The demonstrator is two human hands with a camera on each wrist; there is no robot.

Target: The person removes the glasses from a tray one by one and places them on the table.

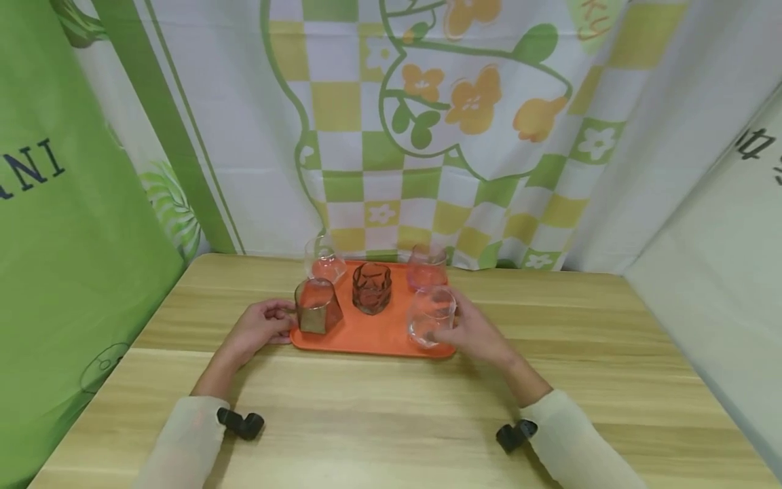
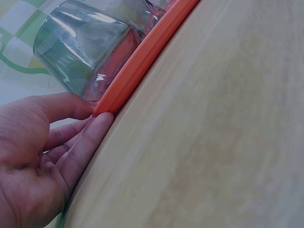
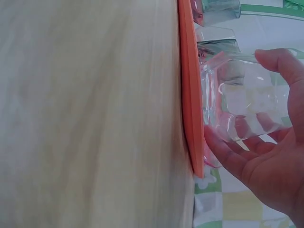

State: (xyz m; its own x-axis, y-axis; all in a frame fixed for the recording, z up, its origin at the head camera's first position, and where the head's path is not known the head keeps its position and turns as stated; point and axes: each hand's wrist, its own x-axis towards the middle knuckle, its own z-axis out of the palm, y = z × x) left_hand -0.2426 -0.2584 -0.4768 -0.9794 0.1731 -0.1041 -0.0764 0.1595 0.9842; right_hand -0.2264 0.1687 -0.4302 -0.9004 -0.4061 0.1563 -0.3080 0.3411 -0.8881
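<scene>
An orange tray (image 1: 373, 338) lies on the table with several drinking glasses on it. My left hand (image 1: 259, 329) pinches the tray's left end; in the left wrist view the rim sits between thumb and fingers. Just beside that hand stands a grey-tinted glass (image 1: 314, 309). At the front right corner my right hand (image 1: 479, 333) grips a clear glass (image 1: 421, 319), its thumb on one side and fingers round the other. The right wrist view shows this clear glass (image 3: 247, 97) with its base right at the tray.
A dark brown glass (image 1: 371, 291) stands mid-tray. Behind it are another clear glass (image 1: 325, 261) at the back left and a pinkish glass (image 1: 427, 267) at the back right. A patterned curtain (image 1: 440, 183) hangs behind the wooden table (image 1: 379, 414).
</scene>
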